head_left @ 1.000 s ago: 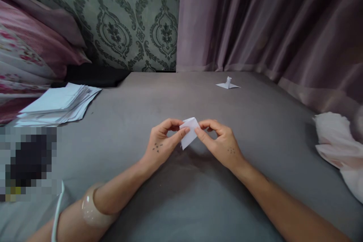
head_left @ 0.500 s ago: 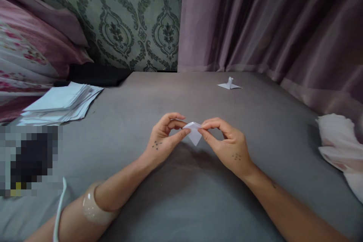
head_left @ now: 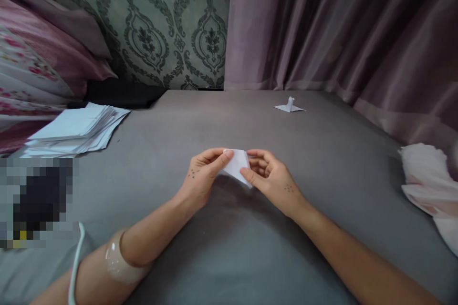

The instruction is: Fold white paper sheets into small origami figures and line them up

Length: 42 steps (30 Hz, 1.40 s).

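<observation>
Between my two hands a small piece of folded white paper is held just above the grey surface. My left hand pinches its upper left corner, thumb on the front and fingers behind. My right hand has its thumb pressed on the paper's front near the right edge, with the fingers curled behind that edge. The paper shows one flat, four-sided face and layered edges on the right side.
Farther back on the right sits a folded white paper figure. A stack of white paper lies at left, before a black flat item. White cloth rests at the right edge; a pale cord is by my left forearm. A curtain hangs behind.
The folded paper has turned from a downward-pointing shape to a flat, tilted four-sided one. My right hand has moved slightly left, its thumb now lower on the paper's face.
</observation>
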Available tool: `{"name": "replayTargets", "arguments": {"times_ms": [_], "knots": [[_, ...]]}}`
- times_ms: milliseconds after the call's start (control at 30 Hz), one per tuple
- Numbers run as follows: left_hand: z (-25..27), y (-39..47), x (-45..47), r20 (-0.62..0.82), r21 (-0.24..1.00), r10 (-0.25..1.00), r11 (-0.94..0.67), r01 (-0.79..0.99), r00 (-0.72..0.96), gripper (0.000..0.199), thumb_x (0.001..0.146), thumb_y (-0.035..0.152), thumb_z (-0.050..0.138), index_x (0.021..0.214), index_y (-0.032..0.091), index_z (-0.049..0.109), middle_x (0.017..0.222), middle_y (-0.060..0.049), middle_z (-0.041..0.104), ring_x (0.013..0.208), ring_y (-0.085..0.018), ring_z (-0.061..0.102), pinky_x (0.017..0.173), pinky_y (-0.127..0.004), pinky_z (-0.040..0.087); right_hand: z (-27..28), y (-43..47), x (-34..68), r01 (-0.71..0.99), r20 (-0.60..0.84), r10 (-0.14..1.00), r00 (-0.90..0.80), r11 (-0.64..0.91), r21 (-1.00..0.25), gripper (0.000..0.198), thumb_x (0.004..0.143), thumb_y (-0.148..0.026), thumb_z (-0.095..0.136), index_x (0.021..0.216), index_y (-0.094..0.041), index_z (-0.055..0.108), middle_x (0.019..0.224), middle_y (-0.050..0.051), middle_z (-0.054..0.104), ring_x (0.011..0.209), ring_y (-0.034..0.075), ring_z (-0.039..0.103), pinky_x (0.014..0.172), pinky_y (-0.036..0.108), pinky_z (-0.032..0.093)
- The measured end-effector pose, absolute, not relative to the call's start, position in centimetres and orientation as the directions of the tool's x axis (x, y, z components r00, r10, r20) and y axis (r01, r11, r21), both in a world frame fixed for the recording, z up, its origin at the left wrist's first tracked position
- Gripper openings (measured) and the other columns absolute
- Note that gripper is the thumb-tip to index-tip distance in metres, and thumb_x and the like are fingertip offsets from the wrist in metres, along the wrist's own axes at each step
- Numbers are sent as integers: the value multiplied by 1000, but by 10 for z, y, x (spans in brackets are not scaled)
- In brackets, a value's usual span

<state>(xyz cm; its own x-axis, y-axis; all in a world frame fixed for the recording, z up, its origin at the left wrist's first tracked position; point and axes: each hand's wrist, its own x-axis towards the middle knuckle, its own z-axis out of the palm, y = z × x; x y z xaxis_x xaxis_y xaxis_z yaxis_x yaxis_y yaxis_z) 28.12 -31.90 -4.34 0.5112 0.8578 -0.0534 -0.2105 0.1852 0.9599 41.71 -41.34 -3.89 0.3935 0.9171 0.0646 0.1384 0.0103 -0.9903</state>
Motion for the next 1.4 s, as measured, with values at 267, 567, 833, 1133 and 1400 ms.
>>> {"name": "replayTargets", "arguments": {"times_ms": [267, 567, 833, 1133, 1400], "knots": [[-48, -315, 281, -169, 921, 769, 346, -178, 617, 25, 68, 25, 80, 81, 16, 61, 70, 3, 63, 61, -5, 54, 60, -17, 40, -41, -407, 433, -52, 14, 838, 546, 50, -997, 34, 70, -39, 76, 93, -18, 63, 81, 3, 71, 71, 14, 65, 71, 29, 53], [-45, -321, 282, -206, 944, 624, 329, -14, 754, 30, 70, 35, 80, 87, 12, 68, 75, -2, 68, 66, -9, 58, 64, -21, 42, -46, -406, 429, 197, 187, 847, 498, 99, -975, 41, 75, -30, 72, 111, -21, 55, 81, 0, 68, 73, 14, 61, 71, 29, 50], [-47, -318, 280, -193, 946, 650, 321, -36, 735, 26, 72, 37, 79, 84, 14, 73, 74, -2, 68, 66, -10, 57, 65, -22, 42, -37, -413, 426, 334, 333, 777, 535, 168, -928, 24, 75, -33, 73, 87, -21, 56, 79, 0, 61, 70, 13, 59, 67, 29, 50], [-51, -321, 279, -49, 999, 692, 42, 28, 720, 25, 77, 38, 74, 92, 18, 75, 76, -1, 68, 65, -8, 54, 59, -18, 44, -38, -415, 424, 454, 391, 783, 484, 157, -877, 12, 80, -29, 69, 79, -21, 61, 73, -2, 61, 63, 10, 55, 59, 25, 44], [-46, -326, 282, 66, 994, 721, 15, -111, 689, 31, 78, 33, 72, 104, 15, 67, 95, -5, 69, 73, -13, 62, 53, -21, 55, -37, -419, 418, 558, 505, 768, 394, 237, -795, 2, 85, -22, 64, 83, -21, 66, 78, -2, 62, 62, 8, 53, 57, 24, 43]]}}
